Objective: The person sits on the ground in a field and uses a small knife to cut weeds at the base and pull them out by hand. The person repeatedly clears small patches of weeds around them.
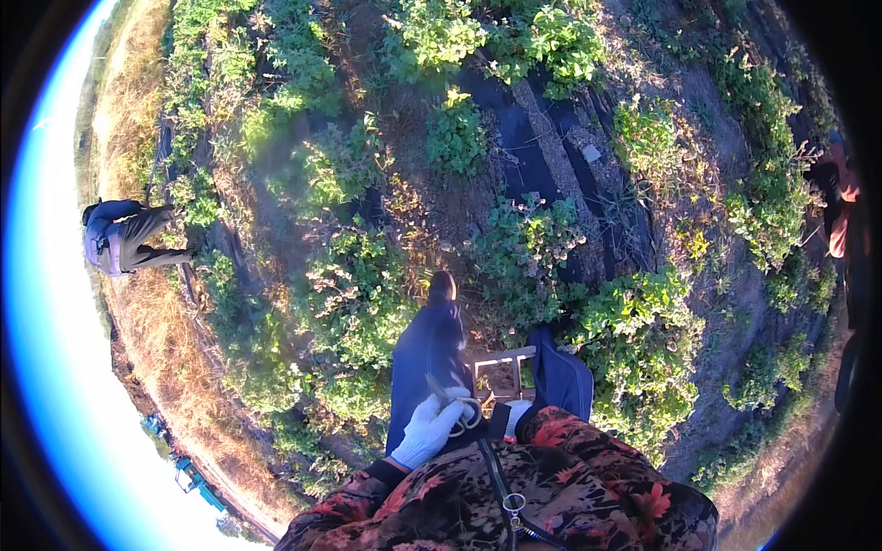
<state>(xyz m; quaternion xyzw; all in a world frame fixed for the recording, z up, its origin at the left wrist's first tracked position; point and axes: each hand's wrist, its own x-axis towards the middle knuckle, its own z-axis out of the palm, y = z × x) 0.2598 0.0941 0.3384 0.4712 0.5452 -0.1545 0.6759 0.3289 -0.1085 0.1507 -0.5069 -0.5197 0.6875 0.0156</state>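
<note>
White knitted gloves cover both hands. Over my lap, my left hand (428, 428) is closed around a pair of scissors or shears (466, 417), with the pale looped handles to its right and the blades pointing up and left. My right hand (517, 414) is close to my waist, partly covered by the dark patterned sleeve; its fingers cannot be made out. Between my legs, in dark blue trousers (431, 351), stands a frame (506, 357) that looks wooden, with crossbars. One dark shoe (442, 286) rests on the soil among leafy plants.
Rows of leafy plants (637, 330) flank me, with black ground sheeting (520, 148) between some. A person (114, 234) bends at the far left beside dry grass (165, 324). Another person (837, 200) is partly visible at the right rim. Blue-green machinery (196, 482) stands at lower left.
</note>
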